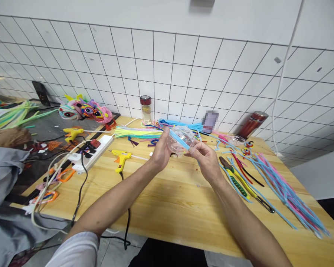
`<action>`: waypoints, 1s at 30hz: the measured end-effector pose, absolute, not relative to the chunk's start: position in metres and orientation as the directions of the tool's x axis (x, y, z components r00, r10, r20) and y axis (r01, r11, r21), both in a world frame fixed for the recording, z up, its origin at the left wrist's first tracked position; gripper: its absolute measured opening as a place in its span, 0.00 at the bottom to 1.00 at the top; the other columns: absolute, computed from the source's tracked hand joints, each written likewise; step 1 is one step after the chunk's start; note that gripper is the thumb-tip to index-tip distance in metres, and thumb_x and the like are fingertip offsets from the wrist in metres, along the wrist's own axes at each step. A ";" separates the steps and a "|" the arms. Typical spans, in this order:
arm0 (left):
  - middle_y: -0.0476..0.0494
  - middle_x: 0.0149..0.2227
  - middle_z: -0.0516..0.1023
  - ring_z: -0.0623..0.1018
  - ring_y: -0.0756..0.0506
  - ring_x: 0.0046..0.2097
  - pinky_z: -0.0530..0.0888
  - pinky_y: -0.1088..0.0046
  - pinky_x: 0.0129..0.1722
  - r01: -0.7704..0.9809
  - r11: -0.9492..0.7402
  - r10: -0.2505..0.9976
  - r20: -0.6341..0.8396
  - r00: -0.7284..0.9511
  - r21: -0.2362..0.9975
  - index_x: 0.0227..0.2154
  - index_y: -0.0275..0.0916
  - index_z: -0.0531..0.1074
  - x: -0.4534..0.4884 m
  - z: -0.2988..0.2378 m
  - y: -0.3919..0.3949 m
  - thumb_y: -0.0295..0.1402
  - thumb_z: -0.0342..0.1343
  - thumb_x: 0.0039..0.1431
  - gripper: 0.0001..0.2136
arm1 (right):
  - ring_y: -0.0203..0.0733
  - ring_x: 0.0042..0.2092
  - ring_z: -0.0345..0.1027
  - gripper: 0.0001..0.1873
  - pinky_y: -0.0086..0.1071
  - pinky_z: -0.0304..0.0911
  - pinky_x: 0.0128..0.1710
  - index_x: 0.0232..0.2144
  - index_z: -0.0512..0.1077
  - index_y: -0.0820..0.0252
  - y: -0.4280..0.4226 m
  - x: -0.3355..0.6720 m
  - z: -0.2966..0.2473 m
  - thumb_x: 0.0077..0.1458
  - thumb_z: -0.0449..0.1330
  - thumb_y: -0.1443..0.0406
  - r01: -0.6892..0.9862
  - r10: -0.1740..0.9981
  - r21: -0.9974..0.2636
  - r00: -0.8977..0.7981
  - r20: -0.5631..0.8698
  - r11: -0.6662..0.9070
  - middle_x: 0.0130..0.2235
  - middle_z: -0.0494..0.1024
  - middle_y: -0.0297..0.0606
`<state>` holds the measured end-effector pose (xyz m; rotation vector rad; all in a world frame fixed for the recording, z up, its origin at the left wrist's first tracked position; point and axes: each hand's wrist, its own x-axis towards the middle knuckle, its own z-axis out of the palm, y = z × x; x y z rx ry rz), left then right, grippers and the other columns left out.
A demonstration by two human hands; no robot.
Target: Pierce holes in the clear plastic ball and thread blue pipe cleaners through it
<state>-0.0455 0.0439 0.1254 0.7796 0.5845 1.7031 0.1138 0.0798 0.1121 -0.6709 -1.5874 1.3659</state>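
Observation:
Above the middle of the table, my left hand is wrapped round the left side of a clear plastic ball. A light blue pipe cleaner strip lies slantwise across the ball's near face. My right hand pinches the strip's lower right end between thumb and fingers, close against the ball. Whether the strip is fixed to the ball cannot be made out. Left of my hands, a yellow glue gun rests on the wood. Pliers with green and yellow handles lie right of my right hand.
Bundles of yellow-green and blue-pink pipe cleaners flank the wooden table. A white power strip trails cords at left. Colourful lion-head crafts, a glass bottle and a red flask stand behind. A co-worker's hand is far left.

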 end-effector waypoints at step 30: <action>0.42 0.49 0.83 0.81 0.39 0.55 0.78 0.61 0.57 -0.651 -0.233 0.963 0.077 -0.260 0.722 0.52 0.40 0.73 -0.046 0.115 0.048 0.46 0.64 0.61 0.21 | 0.50 0.51 0.76 0.19 0.45 0.73 0.54 0.23 0.73 0.54 0.086 0.115 0.101 0.50 0.73 0.49 -0.156 0.864 -0.958 -0.416 0.284 0.240 0.39 0.83 0.36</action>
